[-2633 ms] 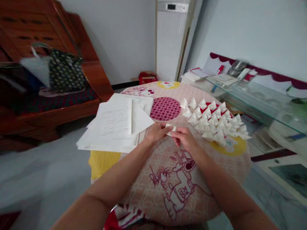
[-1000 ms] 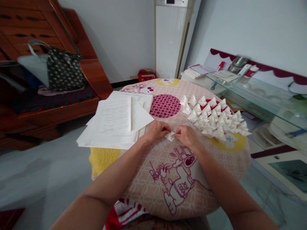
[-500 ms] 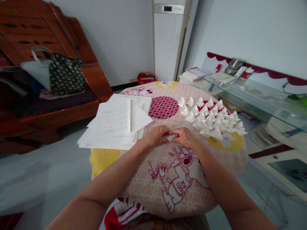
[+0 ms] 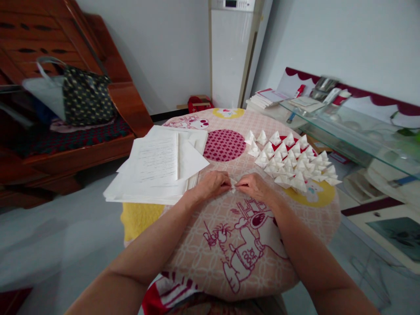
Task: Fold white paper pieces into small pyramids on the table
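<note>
A small folded piece of white paper [image 4: 233, 183] is pinched between my two hands over the cloth-covered table [image 4: 210, 245]. My left hand [image 4: 215, 182] is closed on its left side, the fingertips pressed together. From the other side my right hand [image 4: 253, 186] grips it in the same way. Most of the paper is hidden by the fingers. To the right of my hands stand several pointed white folded-paper pieces [image 4: 282, 153] in close rows. Left of my hands lies a stack of white paper sheets [image 4: 151, 162], some with writing.
A glass shelf [image 4: 354, 127] with papers and containers runs along the right, close to the table. At the left stands a wooden bench [image 4: 121, 100] with a dotted bag [image 4: 85, 96] on it. A tall white air conditioner [image 4: 229, 57] stands behind the table.
My fingers have drawn in on the folded paper, and less of it shows between them. The view has tipped slightly downward. The paper stack and folded pieces stay in place.
</note>
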The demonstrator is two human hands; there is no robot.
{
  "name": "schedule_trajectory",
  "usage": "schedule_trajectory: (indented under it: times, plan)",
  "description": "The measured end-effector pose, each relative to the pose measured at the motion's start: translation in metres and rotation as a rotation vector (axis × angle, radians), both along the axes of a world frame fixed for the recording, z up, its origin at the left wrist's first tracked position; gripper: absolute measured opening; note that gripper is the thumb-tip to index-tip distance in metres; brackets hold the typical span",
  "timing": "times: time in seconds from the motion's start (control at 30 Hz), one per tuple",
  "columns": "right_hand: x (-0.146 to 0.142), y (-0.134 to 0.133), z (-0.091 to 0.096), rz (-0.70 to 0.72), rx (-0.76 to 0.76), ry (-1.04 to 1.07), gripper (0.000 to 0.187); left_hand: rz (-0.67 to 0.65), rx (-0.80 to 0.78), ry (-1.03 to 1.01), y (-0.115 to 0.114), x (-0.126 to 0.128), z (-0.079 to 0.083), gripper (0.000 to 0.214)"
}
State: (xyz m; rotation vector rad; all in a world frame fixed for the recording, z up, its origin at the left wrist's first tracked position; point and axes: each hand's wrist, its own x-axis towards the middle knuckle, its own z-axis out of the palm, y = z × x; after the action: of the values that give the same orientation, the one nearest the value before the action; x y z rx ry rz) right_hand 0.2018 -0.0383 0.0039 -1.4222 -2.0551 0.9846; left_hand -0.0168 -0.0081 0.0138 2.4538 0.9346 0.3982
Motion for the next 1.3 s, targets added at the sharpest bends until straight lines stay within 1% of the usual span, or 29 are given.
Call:
schedule_trajectory:
  times: [0.1,0.2,0.27,0.4,0.5,0.7,0.9,1.1,1.2,1.3]
  plan:
    - [-0.001,0.000,0.002,-0.033,0.047,-0.046,0.013,0.099,-0.034,-0.025,0.002,0.001,-0.002,0.015]
    - [-0.002,0.001,0.001,-0.090,0.021,-0.054,0.015,0.190,-0.073,-0.044,0.003,0.001,-0.004,0.015]
    - [-0.002,0.002,0.000,-0.114,0.007,-0.047,0.015,0.219,-0.107,-0.058,0.004,0.001,-0.005,0.015]
    - [-0.002,0.002,-0.004,-0.144,-0.005,-0.037,0.014,0.253,-0.150,-0.065,0.005,0.002,-0.005,0.013]
    - [-0.003,0.003,-0.005,-0.157,-0.019,-0.027,0.014,0.281,-0.144,-0.032,0.005,0.003,-0.006,0.015]
    - [-0.009,0.006,-0.004,-0.209,-0.016,-0.009,0.016,0.331,-0.117,-0.017,0.005,0.003,-0.010,0.013]
    - [-0.013,0.007,-0.001,-0.245,-0.025,-0.030,0.019,0.345,-0.157,-0.010,0.008,0.002,-0.010,0.013]
    - [-0.018,0.007,0.005,-0.279,-0.065,-0.153,0.023,0.376,-0.138,0.094,0.008,0.003,-0.006,0.017]
    - [-0.022,0.007,0.009,-0.295,-0.046,-0.206,0.023,0.398,-0.131,0.129,0.008,0.004,-0.005,0.018]
    - [-0.026,0.007,0.014,-0.298,-0.025,-0.290,0.019,0.410,-0.116,0.188,0.009,0.007,-0.004,0.020]
